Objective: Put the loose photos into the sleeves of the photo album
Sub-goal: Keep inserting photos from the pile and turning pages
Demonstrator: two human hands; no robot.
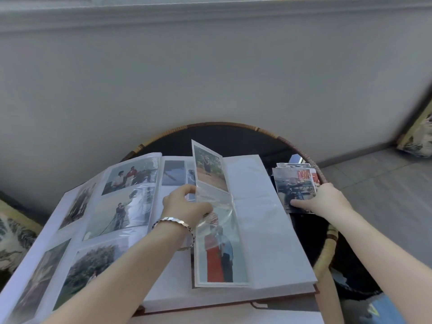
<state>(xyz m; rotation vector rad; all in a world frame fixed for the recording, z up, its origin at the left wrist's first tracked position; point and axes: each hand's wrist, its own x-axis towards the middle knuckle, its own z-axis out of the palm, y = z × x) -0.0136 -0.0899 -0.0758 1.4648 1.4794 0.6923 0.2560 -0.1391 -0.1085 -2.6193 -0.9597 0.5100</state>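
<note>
The photo album (268,230) lies open on a round dark table (224,134). Its left pages hold several photos in sleeves. One page (215,206) stands upright in the middle, with a photo at its top and another at its bottom. My left hand (184,204) grips this raised page at its middle sleeve, fingers curled behind the clear plastic. To the right of the album sits a stack of loose photos (294,183). My right hand (320,199) rests on the stack, thumb pressing the top photo's near edge and fingers curled round its right side.
The table has a rattan rim (325,251) and stands against a grey wall (210,78). Patterned cushions lie at the far left (14,242) and far right (418,134). Grey tiled floor (385,188) extends to the right.
</note>
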